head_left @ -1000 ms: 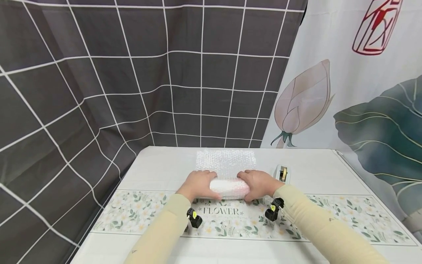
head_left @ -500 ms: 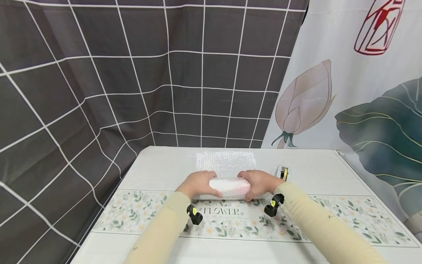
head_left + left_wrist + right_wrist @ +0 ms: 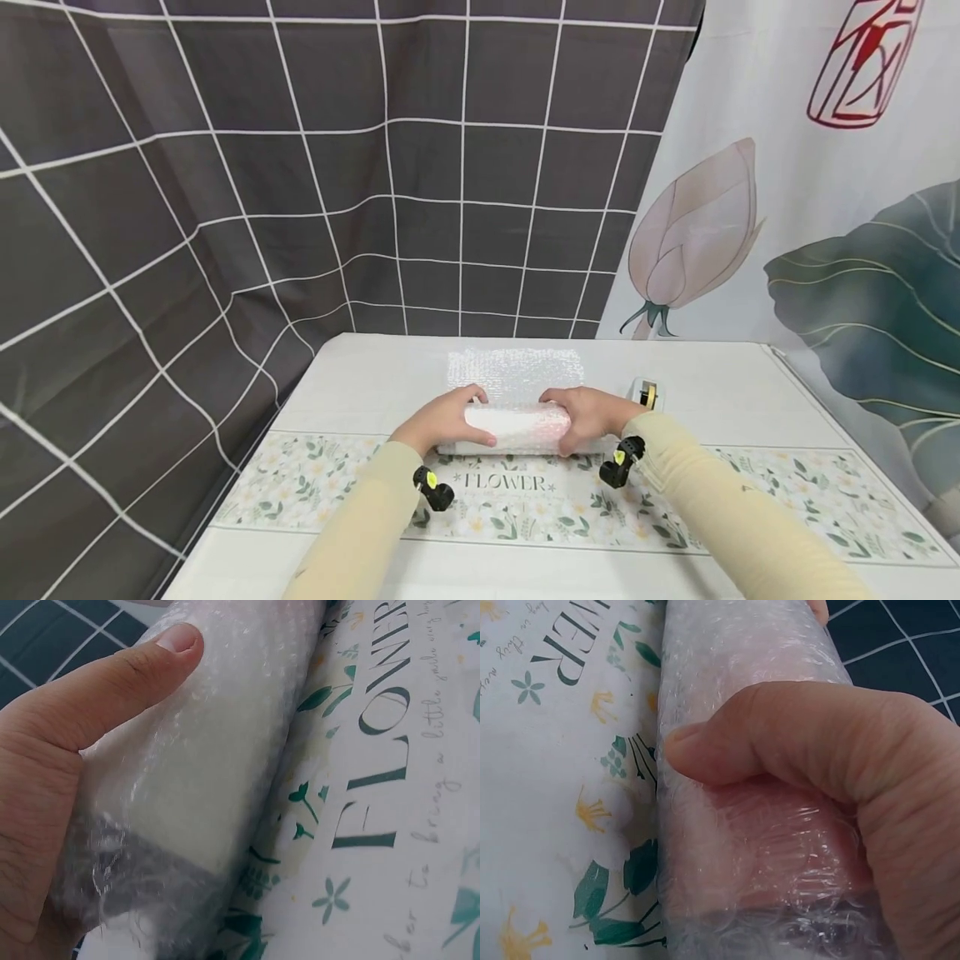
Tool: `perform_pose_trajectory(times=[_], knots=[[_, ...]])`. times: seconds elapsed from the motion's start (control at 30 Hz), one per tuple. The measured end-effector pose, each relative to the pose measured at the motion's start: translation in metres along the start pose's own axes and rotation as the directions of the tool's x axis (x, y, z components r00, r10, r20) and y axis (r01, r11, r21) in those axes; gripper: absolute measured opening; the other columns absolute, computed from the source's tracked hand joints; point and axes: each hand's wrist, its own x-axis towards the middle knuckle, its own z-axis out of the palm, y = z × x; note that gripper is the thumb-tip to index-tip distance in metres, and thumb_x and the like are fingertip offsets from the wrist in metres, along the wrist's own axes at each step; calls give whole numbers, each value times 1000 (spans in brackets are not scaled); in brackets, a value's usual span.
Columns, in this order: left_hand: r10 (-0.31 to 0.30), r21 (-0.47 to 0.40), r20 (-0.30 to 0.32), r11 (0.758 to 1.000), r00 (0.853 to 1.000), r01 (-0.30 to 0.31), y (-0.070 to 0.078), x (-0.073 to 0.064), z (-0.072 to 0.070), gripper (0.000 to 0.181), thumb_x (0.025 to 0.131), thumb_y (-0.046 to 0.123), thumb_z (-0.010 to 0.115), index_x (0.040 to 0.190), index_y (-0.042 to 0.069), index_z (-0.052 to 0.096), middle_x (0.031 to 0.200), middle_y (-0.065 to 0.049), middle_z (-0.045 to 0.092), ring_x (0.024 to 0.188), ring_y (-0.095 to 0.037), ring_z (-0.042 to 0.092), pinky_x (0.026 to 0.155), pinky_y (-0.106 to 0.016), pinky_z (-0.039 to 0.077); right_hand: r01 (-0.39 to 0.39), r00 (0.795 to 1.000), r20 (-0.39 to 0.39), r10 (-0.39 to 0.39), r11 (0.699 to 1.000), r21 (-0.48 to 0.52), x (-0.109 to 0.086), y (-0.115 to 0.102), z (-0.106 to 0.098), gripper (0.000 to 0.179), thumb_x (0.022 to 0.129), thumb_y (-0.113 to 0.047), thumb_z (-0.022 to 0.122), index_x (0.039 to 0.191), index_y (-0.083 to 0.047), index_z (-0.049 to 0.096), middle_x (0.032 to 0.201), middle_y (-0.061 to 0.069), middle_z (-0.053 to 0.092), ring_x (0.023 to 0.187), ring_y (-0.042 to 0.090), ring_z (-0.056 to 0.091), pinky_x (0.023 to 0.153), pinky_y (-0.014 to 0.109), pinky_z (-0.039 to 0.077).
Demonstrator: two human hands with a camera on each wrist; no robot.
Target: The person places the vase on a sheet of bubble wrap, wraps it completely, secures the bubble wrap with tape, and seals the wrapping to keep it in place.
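Observation:
A white and pink cylinder-like item rolled in bubble wrap (image 3: 517,429) lies crosswise on the table, its kind blurred by the wrap. Behind it, the unrolled part of the bubble wrap sheet (image 3: 517,372) stretches flat. My left hand (image 3: 448,419) grips the roll's left end, thumb in front and fingers behind. At the other end my right hand (image 3: 588,417) holds the pinkish part, its thumb (image 3: 720,742) pressed on the wrap in the right wrist view. Loose clear wrap (image 3: 120,892) extends past the item's end in the left wrist view.
A small tape dispenser (image 3: 647,393) stands behind my right wrist. The white tablecloth (image 3: 360,375) has a floral band lettered "FLOWER". A dark grid curtain (image 3: 420,167) hangs behind, with a white flower-printed curtain (image 3: 690,233) at the right.
My left hand has shifted a little left along the roll, exposing more of its white end. The right hand stays nearly in place, and the roll looks almost unmoved.

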Motion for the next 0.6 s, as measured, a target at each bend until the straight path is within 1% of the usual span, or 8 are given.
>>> perform_pose_trajectory(times=[0.07,0.17,0.23,0.3,0.37,0.47,0.53,0.6], knots=[[-19,-81,-3,997,1000,19,-5,-2,2,70,71,46,90,127,21,56,128,-3,63,116,-22,59,105,-46,45,-16,1000,3,16,1000,21,0,1,0,94,53,-29,88,139,-20,51,113,1,66,97,18,61,90,43,51],[-56,-202,-10,978,998,53,-11,-4,5,70,70,37,91,128,20,56,119,-1,65,108,-20,60,106,-47,44,-26,1000,5,26,998,62,-1,1,0,98,54,-26,89,143,-22,47,118,4,63,101,19,60,92,43,50],[-72,-255,-13,965,997,66,-13,-5,7,69,71,34,91,129,19,56,114,1,65,103,-18,60,105,-47,44,-20,1000,-2,20,997,75,-2,0,0,100,54,-26,89,144,-20,46,123,5,62,105,20,60,94,45,49],[-76,-285,-14,956,997,69,-13,-6,8,68,72,32,90,130,19,56,111,1,65,101,-18,60,104,-48,44,-12,1000,-14,13,998,62,-3,0,0,101,56,-27,88,146,-19,44,126,6,61,108,21,60,96,45,49],[-82,-291,-11,954,997,75,-13,-6,8,67,73,33,90,130,19,56,110,2,65,100,-17,60,103,-47,44,6,999,-35,-5,1000,7,-6,0,-1,102,58,-31,86,148,-17,42,129,8,61,109,22,61,95,46,49],[-92,-280,-1,956,996,88,-11,-6,6,64,74,35,89,127,21,58,109,2,65,100,-18,60,103,-47,45,49,994,-90,-61,990,-131,-12,-2,-2,101,62,-37,84,150,-14,41,128,10,62,106,26,64,93,47,51],[-101,-260,6,960,995,99,-10,-6,3,63,74,37,89,127,22,58,109,3,65,100,-18,59,104,-47,45,79,985,-132,-114,966,-246,-16,-4,-3,101,64,-43,83,150,-13,41,126,10,63,105,27,65,94,49,51],[-105,-237,15,966,994,106,-10,-6,1,62,74,39,88,126,22,59,109,4,65,101,-18,59,104,-47,45,109,969,-174,-178,932,-346,-20,-7,-3,100,65,-48,83,150,-12,42,123,10,63,105,28,65,97,50,50]])
